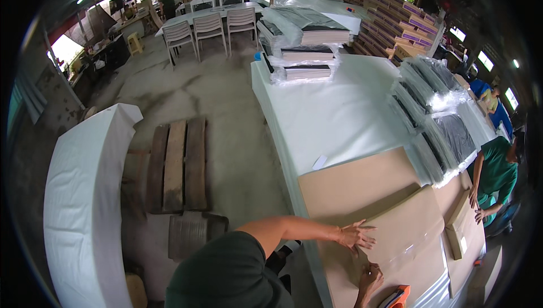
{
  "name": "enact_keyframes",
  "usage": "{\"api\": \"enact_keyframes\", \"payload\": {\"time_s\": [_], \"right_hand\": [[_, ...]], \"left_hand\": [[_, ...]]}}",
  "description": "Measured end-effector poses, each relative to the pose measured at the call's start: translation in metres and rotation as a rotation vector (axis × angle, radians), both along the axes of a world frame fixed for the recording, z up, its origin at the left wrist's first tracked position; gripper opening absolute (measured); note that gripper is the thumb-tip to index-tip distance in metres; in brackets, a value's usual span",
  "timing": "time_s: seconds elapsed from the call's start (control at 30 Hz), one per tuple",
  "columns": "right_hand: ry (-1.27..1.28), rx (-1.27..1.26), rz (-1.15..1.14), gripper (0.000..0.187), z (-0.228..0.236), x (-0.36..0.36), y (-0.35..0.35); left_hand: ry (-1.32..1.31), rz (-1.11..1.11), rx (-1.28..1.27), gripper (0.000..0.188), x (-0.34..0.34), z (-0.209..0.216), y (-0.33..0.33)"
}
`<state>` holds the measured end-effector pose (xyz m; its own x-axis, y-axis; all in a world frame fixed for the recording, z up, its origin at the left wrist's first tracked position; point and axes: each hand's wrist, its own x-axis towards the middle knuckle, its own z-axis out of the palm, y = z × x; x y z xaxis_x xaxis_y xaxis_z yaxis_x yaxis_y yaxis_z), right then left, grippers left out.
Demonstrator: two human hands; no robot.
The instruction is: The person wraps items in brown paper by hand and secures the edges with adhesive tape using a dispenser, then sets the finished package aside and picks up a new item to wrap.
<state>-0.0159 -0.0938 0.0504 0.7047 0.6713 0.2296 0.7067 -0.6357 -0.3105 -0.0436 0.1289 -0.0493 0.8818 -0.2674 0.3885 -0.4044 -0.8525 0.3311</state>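
In the head view, the brown carton (404, 226) lies on the white-covered table (328, 110). Far beyond the carton, stacked boxes (390, 22) carry purple markings too small to read; a white slip (319, 162) lies beyond its left side. The left hand (357, 235) spreads its fingers, released, with the carton's left edge beneath them. The right hand (370, 277), at the carton's near left side, curls its fingers; I cannot tell whether they grasp anything. An orange tool (401, 295) sits on the carton's near side.
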Motion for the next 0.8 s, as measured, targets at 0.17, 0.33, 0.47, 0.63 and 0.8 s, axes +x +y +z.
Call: {"api": "enact_keyframes", "payload": {"time_s": [0.17,0.33,0.47,0.63,0.8], "right_hand": [[0.048,0.082,-0.006,0.015,-0.021,0.03,-0.014],[0.301,0.144,0.029,0.018,-0.006,0.029,-0.002],[0.469,0.044,-0.111,0.016,0.009,0.04,0.012],[0.493,0.108,-0.048,0.031,-0.005,0.052,0.001],[0.516,0.14,0.008,0.026,-0.018,0.058,-0.009]], "left_hand": [[-0.009,0.062,0.005,0.064,0.004,0.008,-0.007],[0.14,0.129,-0.077,0.059,-0.013,0.031,-0.003],[0.128,0.223,-0.019,0.06,-0.015,0.033,-0.008],[0.174,0.198,-0.015,0.061,-0.014,0.047,-0.01],[0.265,0.204,-0.003,0.063,-0.013,0.054,-0.014]]}}
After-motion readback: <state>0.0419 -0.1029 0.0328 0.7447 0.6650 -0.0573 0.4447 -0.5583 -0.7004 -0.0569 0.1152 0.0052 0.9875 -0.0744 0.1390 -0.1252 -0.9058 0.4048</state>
